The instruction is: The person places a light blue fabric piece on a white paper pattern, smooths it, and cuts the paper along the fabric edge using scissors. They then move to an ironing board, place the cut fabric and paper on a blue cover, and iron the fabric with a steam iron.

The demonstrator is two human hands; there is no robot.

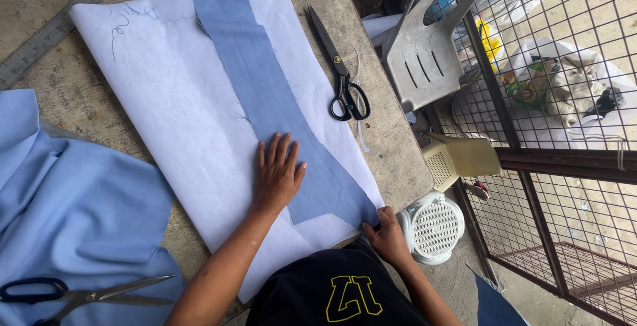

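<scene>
Left hand (277, 173) flat, released, on one blue cloth strip (265, 94); right hand (387, 236) pinching its corner; two black-handled steel scissors (340, 67).

A fabric strip (265, 94) lies on a sheet (166, 100), scissors (342, 74) to its right.

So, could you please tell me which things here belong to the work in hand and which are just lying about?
In hand:
- left hand flat on the blue fabric strip
- right hand at the edge of the white sheet

Lying about:
- black scissors
- second scissors
- loose blue cloth
- metal ruler
- grey chair
</scene>
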